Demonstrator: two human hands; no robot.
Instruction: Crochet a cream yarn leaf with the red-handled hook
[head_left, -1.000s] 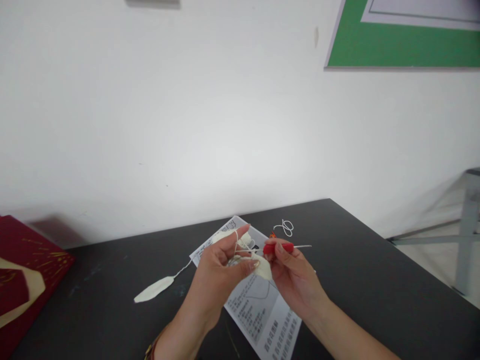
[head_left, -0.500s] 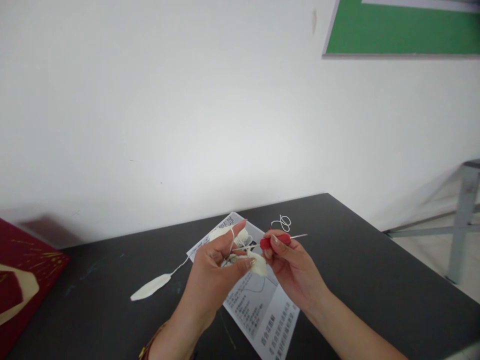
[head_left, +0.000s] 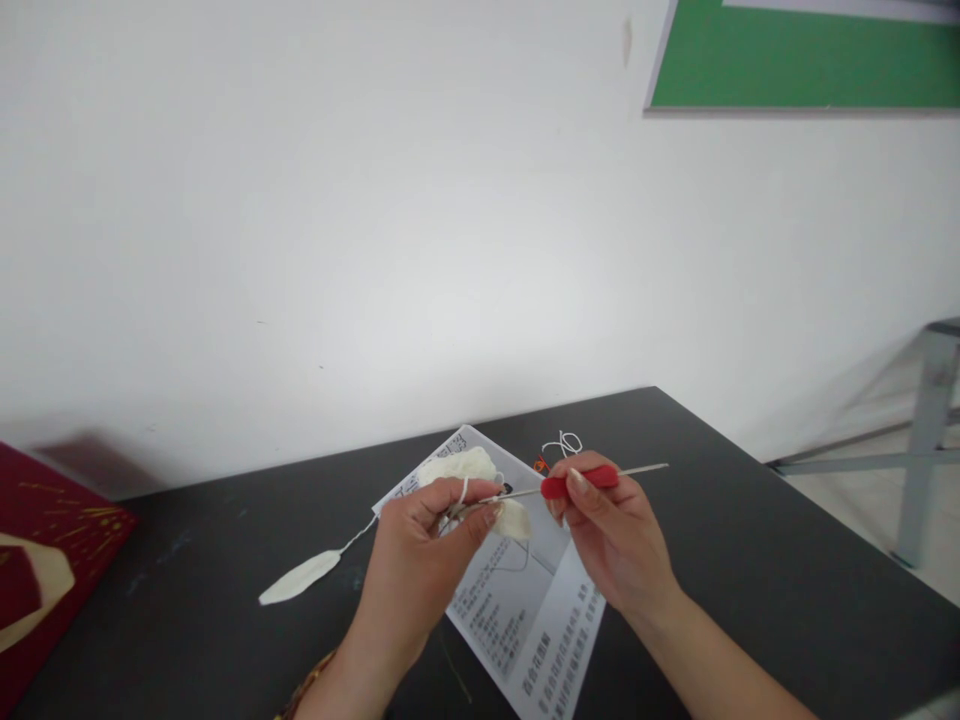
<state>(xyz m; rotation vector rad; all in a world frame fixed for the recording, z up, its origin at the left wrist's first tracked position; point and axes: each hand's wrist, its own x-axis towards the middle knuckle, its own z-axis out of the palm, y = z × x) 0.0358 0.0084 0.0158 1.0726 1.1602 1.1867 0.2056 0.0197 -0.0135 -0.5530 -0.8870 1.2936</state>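
White wall behind, w/ a green board (head_left: 802, 70) at upper right; a black tabletop (head_left: 750, 560) was seen below it. Held over the table was a cream crochet piece (head_left: 480, 490), small, soft & fuzzy, pinched betw. thumb & forefinger of the left hand (head_left: 420, 560). Part of it showed above the knuckles, part past the thumb tip at right. White yarn (head_left: 463, 490) was looped once round the left forefinger. Left fingers were curled shut on the piece, palm turned inward, wrist low, forearm rising from the bottom edge.

A crochet hook (head_left: 581, 482) was gripped by the right hand (head_left: 615, 540): red handle, smooth & rounded, clamped betw. thumb & first fingers; thin metal shaft pointed left, its tip at the crochet piece just by the left thumb. The bare rear end of the shaft stuck out right past the knuckles. Right hand was held back-up, fingers folded over the handle, forearm angled in from lower right.

Under both hands a printed instruction sheet (head_left: 525, 620) lay flat, white paper w/ small text & a diagram. A cream leaf-shaped piece (head_left: 298, 578), flat & pointed, lay left of the hands, joined by a thin strand toward the work. A loose curl of white yarn (head_left: 562, 443) lay behind the right hand. At far left, a red box (head_left: 45, 560) w/ gold pattern.
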